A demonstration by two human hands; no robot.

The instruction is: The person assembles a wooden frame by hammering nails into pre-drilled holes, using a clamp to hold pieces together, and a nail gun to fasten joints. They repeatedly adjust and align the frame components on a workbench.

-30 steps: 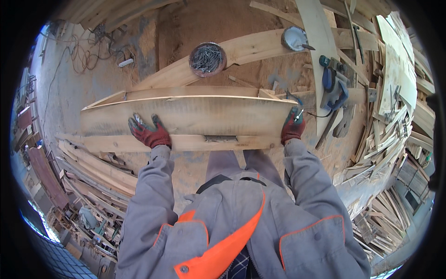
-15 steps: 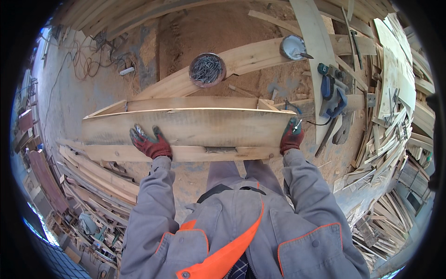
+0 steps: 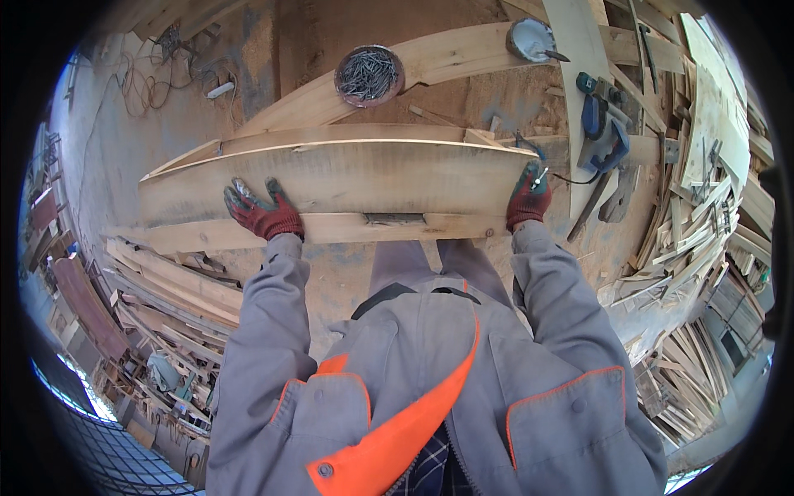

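Observation:
A long, shallow wooden frame (image 3: 372, 178) of pale boards lies crosswise before me, with a dark slot in its near board. My left hand (image 3: 263, 211), in a red and dark green work glove, rests with spread fingers on the left part of its broad board. A pale, shiny patch shows on those fingers. At the frame's right end, my right hand (image 3: 528, 198), gloved alike, is closed against the board. From its fingers sticks a thin, shiny piece that looks like a nail (image 3: 539, 177). Its palm side is hidden.
Beyond the frame, a bowl of nails (image 3: 370, 76) and a white tub (image 3: 531, 40) with a tool in it stand on a plank. A blue power tool (image 3: 602, 131) lies on a board at right. Timber scraps (image 3: 686, 248) pile up on both sides; a cord (image 3: 145, 87) lies far left.
The whole scene sits higher in the picture, the frame, bowl and hands shifting together as the view tilts. Both hands keep their places on the frame.

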